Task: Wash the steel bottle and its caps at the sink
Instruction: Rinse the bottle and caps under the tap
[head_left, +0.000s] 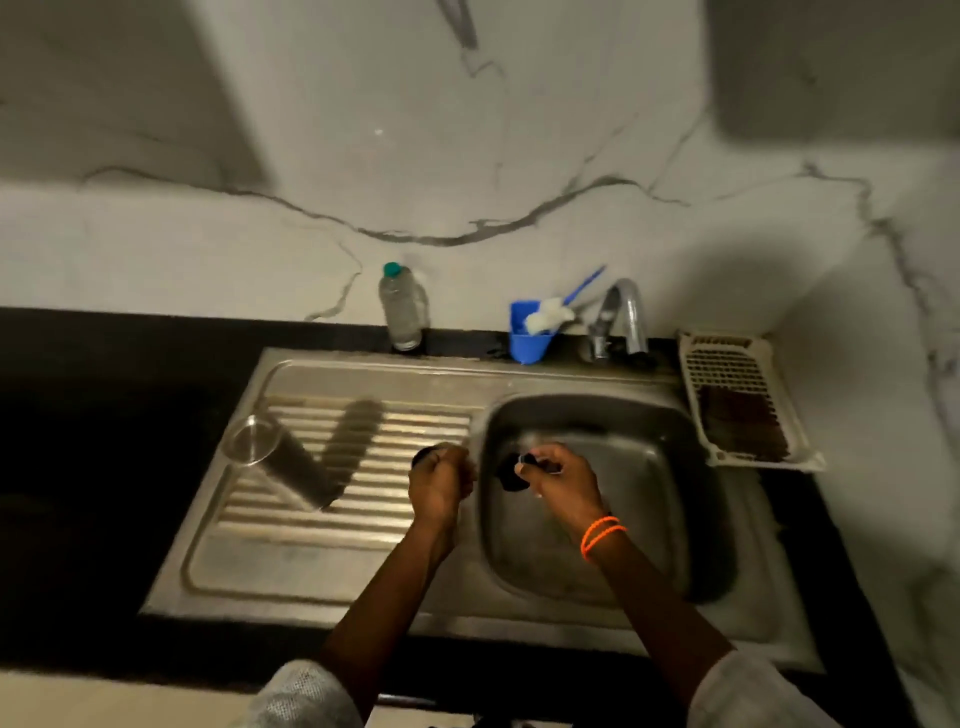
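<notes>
While the steel bottle (283, 470) lies tilted on the ribbed drainboard (363, 499) at left, mouth toward the far left, the right hand (558, 480) pinches a small dark cap (514, 475) over the sink basin (649, 493), fingers curled round it. The left hand (440, 480), over the drainboard's right edge, is curled round a second dark cap (425, 456); motion blur hides the finer grip. Judged from this, the step is scrubbing or rinsing the caps. Good practice would keep each cap over the basin, below the tap (621, 317), and turn it so that threads and inner rim are reached. A wet cap may slip, so a firm pinch is advisable. The brush (558, 309) stands in the blue holder (530, 340) at the far rim.
</notes>
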